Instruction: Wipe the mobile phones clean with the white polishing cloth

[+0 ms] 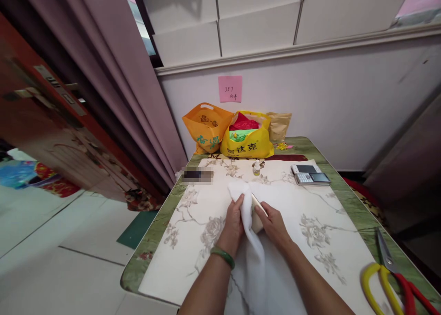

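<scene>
My left hand, with a green bangle on its wrist, is closed on a soft white sheet of padding. The sheet hangs down between my forearms over the table's front part. In my right hand is a flat, cream-coloured piece with a straight edge, pinched between thumb and fingers. Its left side rests against the fold of padding, and the padding and my hand hide part of it, so its exact kind does not show.
A flowered cover lies on the green table. Scissors sit at the front right, two phones at the right, and a small bottle ahead. Orange and yellow bags stand by the wall. A blurred dark object lies left.
</scene>
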`<move>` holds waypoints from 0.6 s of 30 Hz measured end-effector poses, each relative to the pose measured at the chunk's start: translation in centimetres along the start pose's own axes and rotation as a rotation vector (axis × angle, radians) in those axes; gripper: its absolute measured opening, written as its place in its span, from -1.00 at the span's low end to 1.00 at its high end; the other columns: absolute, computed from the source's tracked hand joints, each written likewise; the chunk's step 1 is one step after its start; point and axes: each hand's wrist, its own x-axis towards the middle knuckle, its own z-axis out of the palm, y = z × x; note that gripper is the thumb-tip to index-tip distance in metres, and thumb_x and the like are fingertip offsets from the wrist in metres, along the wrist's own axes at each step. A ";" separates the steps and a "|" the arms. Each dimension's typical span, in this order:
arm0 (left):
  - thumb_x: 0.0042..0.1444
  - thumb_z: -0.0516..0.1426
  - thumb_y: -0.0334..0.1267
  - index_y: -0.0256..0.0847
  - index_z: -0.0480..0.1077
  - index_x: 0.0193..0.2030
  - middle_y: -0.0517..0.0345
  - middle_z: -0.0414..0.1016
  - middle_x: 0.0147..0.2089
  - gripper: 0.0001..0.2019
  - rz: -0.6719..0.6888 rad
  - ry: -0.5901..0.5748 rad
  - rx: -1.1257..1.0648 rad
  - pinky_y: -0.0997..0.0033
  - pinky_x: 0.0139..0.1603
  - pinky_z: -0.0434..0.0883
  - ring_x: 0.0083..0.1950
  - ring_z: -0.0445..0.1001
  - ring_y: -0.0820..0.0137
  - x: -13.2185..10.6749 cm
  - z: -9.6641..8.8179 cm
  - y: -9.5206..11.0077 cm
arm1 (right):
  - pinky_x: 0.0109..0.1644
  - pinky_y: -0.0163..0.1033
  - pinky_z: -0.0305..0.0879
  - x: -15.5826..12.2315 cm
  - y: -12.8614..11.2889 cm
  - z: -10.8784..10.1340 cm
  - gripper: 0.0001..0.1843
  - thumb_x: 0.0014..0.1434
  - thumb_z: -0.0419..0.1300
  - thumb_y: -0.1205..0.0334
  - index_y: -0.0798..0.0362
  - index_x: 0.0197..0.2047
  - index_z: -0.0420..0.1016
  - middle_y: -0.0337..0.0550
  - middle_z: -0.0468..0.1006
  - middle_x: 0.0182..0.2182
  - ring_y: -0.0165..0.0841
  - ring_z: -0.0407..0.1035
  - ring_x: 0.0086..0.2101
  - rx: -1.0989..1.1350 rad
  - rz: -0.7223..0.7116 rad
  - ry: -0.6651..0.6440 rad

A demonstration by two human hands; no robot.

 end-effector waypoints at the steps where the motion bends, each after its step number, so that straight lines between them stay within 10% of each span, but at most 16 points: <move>1: -0.04 0.28 -0.04 -0.31 0.45 -0.09 0.03 0.59 -0.26 -0.56 0.007 0.003 0.018 0.36 -0.19 0.45 -0.26 0.55 0.28 -0.2 0.3 -0.1 | -0.45 -0.32 0.05 0.0 0.0 0.1 -0.59 0.22 0.07 -0.13 0.01 -0.48 0.26 -0.33 0.22 -0.60 -0.42 0.13 -0.52 0.028 0.015 0.030; 12: -0.17 0.36 -0.12 -0.32 0.49 -0.12 -0.01 0.59 -0.29 -0.53 0.061 0.104 0.220 0.40 -0.31 0.44 -0.30 0.53 0.28 -4.1 3.7 -3.2 | -0.37 -0.32 0.20 0.3 -0.7 -0.3 -0.61 0.21 0.06 -0.16 0.00 -0.39 0.28 -0.32 0.27 -0.52 -0.38 0.16 -0.44 0.351 0.141 0.339; 18: -0.11 0.33 -0.16 -0.30 0.48 -0.08 -0.02 0.59 -0.20 -0.57 0.144 0.012 0.316 0.40 -0.22 0.43 -0.27 0.51 0.33 -3.8 2.8 -0.3 | -0.35 -0.30 0.23 0.7 -0.3 -0.6 -0.57 0.21 0.04 -0.19 0.03 -0.33 0.38 -0.25 0.42 -0.47 -0.38 0.25 -0.44 0.457 0.105 0.259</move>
